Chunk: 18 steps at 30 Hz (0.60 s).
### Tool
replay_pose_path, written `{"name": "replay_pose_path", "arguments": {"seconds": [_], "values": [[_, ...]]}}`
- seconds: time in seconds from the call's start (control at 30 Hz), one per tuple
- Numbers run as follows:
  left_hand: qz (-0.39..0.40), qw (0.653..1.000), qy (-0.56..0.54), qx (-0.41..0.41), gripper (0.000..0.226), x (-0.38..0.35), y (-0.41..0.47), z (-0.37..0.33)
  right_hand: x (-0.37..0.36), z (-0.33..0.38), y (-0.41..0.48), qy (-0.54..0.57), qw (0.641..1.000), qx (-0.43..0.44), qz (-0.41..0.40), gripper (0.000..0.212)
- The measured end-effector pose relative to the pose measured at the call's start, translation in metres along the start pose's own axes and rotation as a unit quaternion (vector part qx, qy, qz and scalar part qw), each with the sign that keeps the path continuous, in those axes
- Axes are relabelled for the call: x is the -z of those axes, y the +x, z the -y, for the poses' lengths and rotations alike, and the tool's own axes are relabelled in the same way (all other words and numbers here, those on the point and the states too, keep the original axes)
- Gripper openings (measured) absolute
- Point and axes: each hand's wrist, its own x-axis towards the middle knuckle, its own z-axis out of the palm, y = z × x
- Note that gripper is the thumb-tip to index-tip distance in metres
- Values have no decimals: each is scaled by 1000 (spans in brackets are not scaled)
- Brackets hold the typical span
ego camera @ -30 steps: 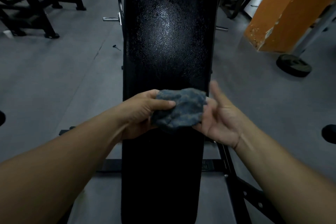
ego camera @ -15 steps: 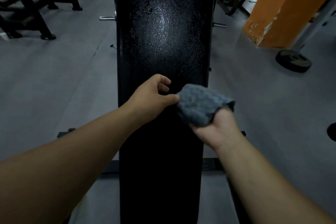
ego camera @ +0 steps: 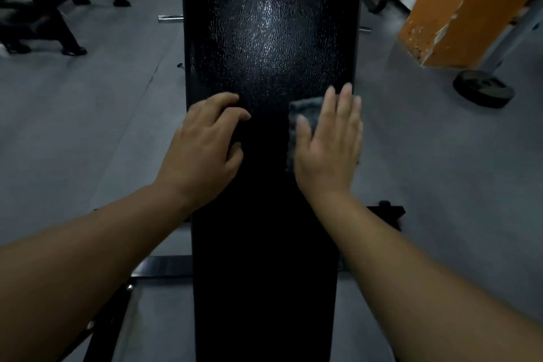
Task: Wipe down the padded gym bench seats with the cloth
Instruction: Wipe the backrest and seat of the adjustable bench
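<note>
Grey floor [ego camera: 88, 126] throughout. Orange pillar [ego camera: 458, 9] at upper right, paint chipped at lower corner. Dark weight plate [ego camera: 483, 92] flat on floor near pillar base. Black machine frames [ego camera: 73, 51] at upper left, feet on floor.

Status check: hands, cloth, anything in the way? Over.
Right hand flat, pressing cloth onto bench pad, right edge. Left hand resting on pad, loosely curled, holding nothing. Nothing in the wiping path ahead.
</note>
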Motion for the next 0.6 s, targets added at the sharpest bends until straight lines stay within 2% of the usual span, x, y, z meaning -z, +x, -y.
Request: {"name": "replay_pose_path", "arguments": {"seconds": [0.03,0.07,0.17,0.23,0.3,0.4,0.43,0.47,0.5,0.57,0.6], "values": [[-2,1000,16,-13,47,-2,0,4,-9,15,4,-29,999,-18,-29,75],[-5,999,27,-22,51,-4,1,7,-17,27,-2,-56,998,0,-42,76],[-10,998,49,-29,58,-10,-3,16,-32,9,-53,-117,967,226,17,69],[-8,998,59,-29,61,-13,-6,20,-16,-30,-66,-116,943,304,74,68],[-1,996,84,-43,63,-16,-10,26,-5,-46,-45,-124,950,277,76,70],[11,989,135,-60,66,-15,-14,34,-10,-6,2,-94,986,134,6,69],[18,987,148,-64,66,-15,-16,36,-15,11,1,-78,990,119,-11,66],[23,985,157,-67,66,-15,-19,37,-20,20,-11,-63,988,143,-10,63],[27,984,164,-67,65,-14,-26,39,-27,20,-30,-56,977,204,17,60],[36,982,173,-63,65,-15,-45,43,-26,-5,-68,-71,937,332,82,55],[41,982,176,-59,66,-16,-55,45,-18,-23,-72,-69,924,362,101,54]]}}
